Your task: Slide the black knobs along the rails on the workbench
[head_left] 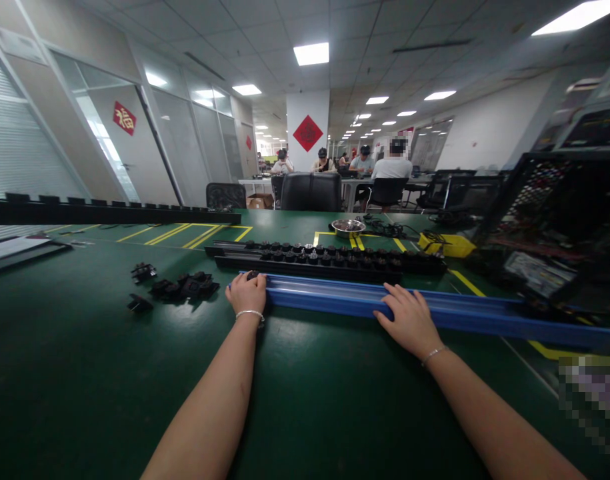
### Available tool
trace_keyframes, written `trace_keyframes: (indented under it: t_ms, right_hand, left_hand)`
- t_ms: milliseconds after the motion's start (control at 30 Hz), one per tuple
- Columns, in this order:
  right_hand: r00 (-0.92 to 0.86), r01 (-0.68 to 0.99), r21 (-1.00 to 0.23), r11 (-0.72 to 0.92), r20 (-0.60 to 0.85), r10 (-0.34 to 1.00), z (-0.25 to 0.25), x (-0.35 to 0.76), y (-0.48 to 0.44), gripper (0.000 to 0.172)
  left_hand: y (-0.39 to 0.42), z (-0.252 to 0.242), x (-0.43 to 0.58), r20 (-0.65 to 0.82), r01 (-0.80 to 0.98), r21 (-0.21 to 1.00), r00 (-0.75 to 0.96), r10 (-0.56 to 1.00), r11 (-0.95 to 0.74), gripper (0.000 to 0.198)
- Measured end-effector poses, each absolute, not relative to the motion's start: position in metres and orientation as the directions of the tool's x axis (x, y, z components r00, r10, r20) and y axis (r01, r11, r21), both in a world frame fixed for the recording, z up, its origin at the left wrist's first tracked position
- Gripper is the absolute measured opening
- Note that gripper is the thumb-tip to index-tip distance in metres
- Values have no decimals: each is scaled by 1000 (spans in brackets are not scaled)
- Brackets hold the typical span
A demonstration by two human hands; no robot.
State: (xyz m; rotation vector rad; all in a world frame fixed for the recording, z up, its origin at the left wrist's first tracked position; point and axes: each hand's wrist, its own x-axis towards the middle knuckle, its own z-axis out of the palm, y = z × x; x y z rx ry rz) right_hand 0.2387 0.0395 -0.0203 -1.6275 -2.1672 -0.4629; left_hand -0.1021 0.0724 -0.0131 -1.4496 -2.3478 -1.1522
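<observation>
A long blue rail lies across the green table, running from the middle to the right edge. My left hand is closed at the rail's left end, pinching a small black part against it. My right hand rests on top of the rail further right, fingers curled over its near edge. Just behind the rail lies a black strip studded with several black round sockets. A cluster of loose black parts sits to the left of my left hand.
A metal bowl and cables sit at the table's far side. A yellow object and a black wire rack stand at right. Another long black strip lies at far left. Several people sit at a desk behind black chairs.
</observation>
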Motion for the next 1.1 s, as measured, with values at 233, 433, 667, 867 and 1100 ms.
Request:
trace_keyframes:
  t_ms: [233, 433, 667, 867, 1100]
  right_hand:
    - [-254, 960, 31, 277, 507, 824, -20, 239, 39, 30]
    - [-251, 962, 35, 271, 499, 830, -20, 239, 39, 30]
    - [-253, 959, 23, 282, 514, 820, -22, 239, 39, 29]
    - [-259, 957, 21, 289, 513, 819, -22, 240, 40, 30]
    - [-255, 958, 19, 287, 518, 817, -21, 239, 40, 29]
  left_hand:
    - [77, -15, -110, 471, 779, 580, -560, 681, 240, 31]
    - [81, -18, -116, 481, 771, 589, -577, 660, 245, 33]
    - [82, -20, -120, 493, 786, 569, -562, 665, 242, 37]
    - [85, -21, -123, 494, 778, 585, -566, 660, 230, 37]
    - [86, -21, -131, 467, 756, 607, -589, 660, 245, 37]
